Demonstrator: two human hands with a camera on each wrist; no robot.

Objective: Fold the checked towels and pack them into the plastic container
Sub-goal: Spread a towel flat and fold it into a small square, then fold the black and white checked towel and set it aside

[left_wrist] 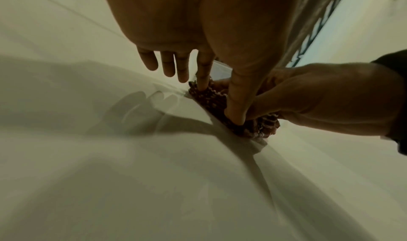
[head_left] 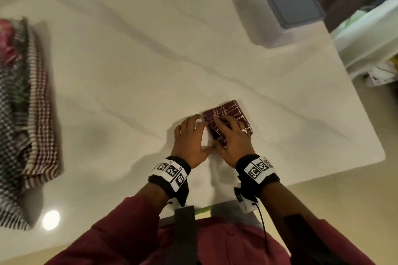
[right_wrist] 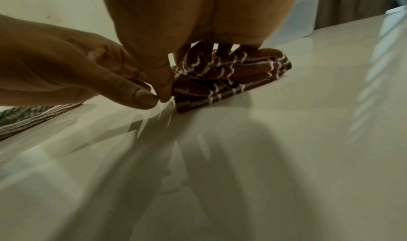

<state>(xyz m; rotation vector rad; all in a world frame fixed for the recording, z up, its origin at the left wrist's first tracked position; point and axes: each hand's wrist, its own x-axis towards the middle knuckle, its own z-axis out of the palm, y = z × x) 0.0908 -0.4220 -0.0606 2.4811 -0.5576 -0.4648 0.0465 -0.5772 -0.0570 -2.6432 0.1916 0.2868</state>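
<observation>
A small folded maroon checked towel [head_left: 237,112] lies on the white table [head_left: 150,60], near its front edge. My right hand [head_left: 217,131] rests flat on top of it, fingers spread and pressing down; a ring shows on one finger. My left hand [head_left: 200,133] sits just left of the towel with fairly straight fingers. In the left wrist view its index finger and thumb touch the towel's [left_wrist: 211,102] left edge. In the right wrist view both thumbs meet at the near corner of the towel [right_wrist: 242,74]. The plastic container [head_left: 286,0], lid on, stands at the far right corner.
A loose pile of checked towels [head_left: 32,103] in maroon, grey and pink lies at the table's left side, also low in the right wrist view as a pile [right_wrist: 33,117]. The table's right edge drops off beside the container. Shelving with clutter stands beyond it.
</observation>
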